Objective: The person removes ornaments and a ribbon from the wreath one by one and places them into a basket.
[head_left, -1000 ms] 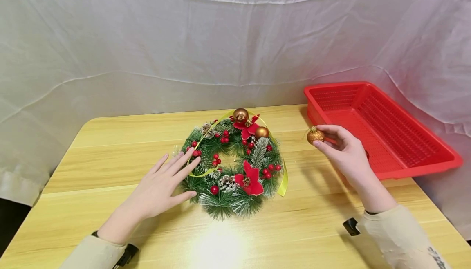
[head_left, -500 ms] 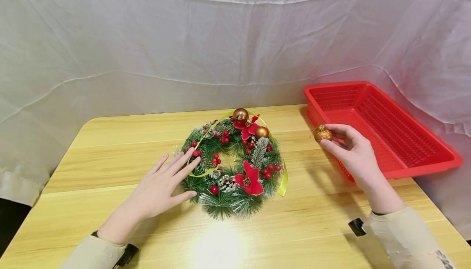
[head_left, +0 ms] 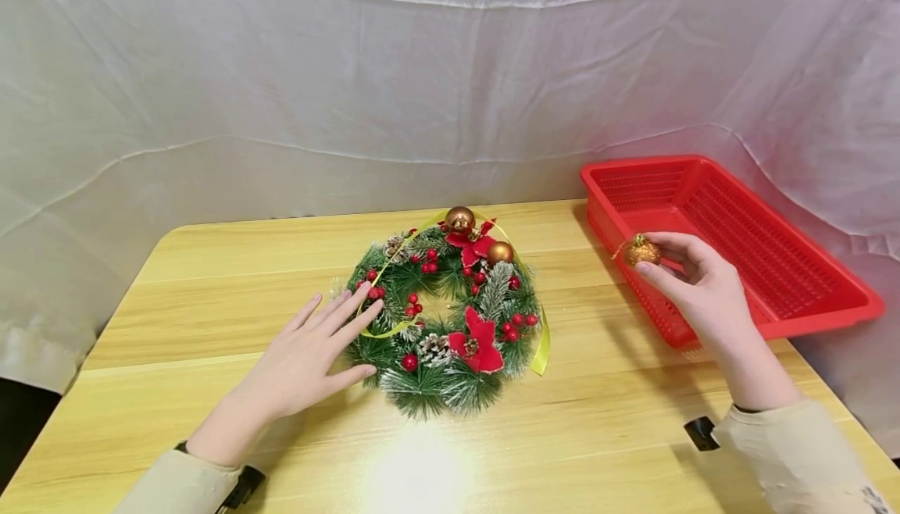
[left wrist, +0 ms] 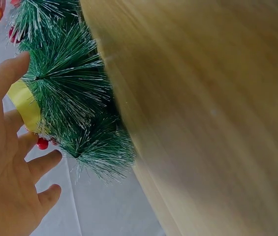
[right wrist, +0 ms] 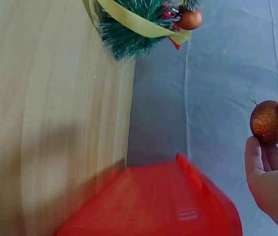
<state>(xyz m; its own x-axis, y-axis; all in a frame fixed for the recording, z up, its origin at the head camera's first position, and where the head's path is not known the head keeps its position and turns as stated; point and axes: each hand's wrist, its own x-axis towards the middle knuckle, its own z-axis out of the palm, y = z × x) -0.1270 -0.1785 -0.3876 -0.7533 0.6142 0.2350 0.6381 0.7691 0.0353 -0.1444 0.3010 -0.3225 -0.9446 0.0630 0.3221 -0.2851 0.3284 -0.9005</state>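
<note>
Right hand [head_left: 703,287] pinches a glittery gold ball [head_left: 642,251] over the red basket [head_left: 808,295] rim — not yet dropped in — left hand [head_left: 309,358], fingers spread, rests on the wreath [head_left: 450,319], two balls left.

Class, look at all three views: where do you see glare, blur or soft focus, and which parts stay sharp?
Head view: a bright glare patch on the wooden table just in front of the wreath; everything else sharp. Left wrist view: the tabletop is smeared and soft, the pine needles crisp. Right wrist view: the red basket is blurred, while the glitter bauble in the right hand stays fairly clear.
</note>
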